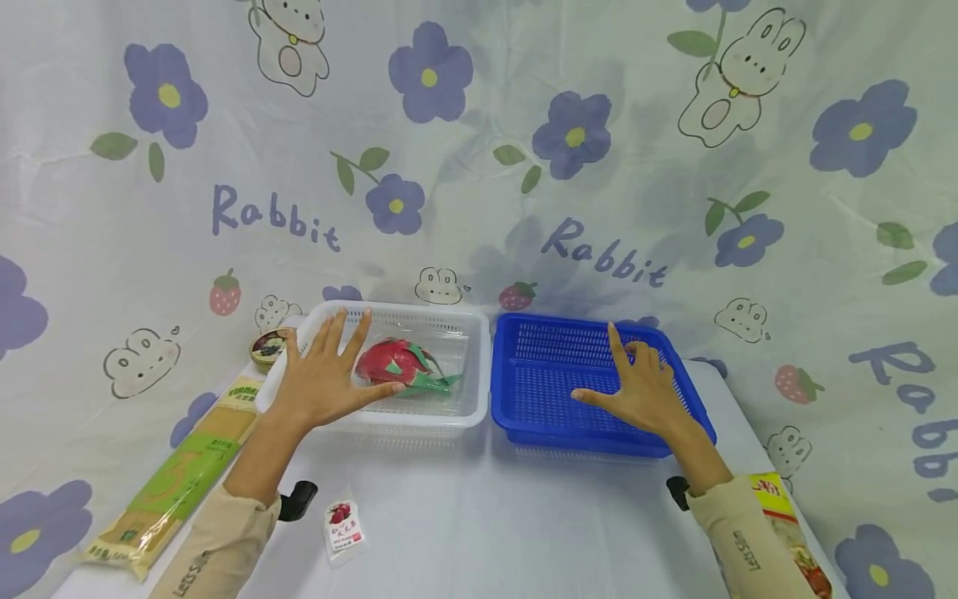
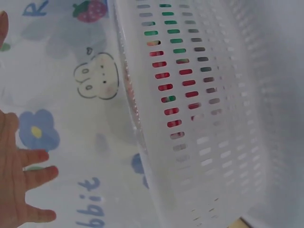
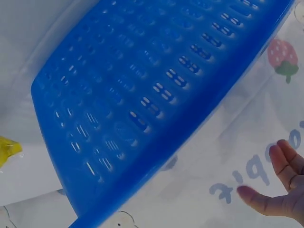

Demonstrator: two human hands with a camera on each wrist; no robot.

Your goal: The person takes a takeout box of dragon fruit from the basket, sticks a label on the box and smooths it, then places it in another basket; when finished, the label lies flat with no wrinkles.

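My left hand hovers flat with spread fingers over the left part of a white slotted basket. Inside that basket lies a red and green dragon fruit in clear wrap, just right of my thumb. My right hand is spread open over the right half of an empty blue slotted basket. In the left wrist view the white basket wall fills the frame, red and green showing through its slots, and my fingertips show at the left edge. The right wrist view shows the blue basket wall and my fingertips.
A long spaghetti packet lies at the table's left edge. A small round tin sits behind it. A small white sachet with a red picture lies in front. A yellow and red packet lies by my right sleeve. A rabbit-print cloth covers table and backdrop.
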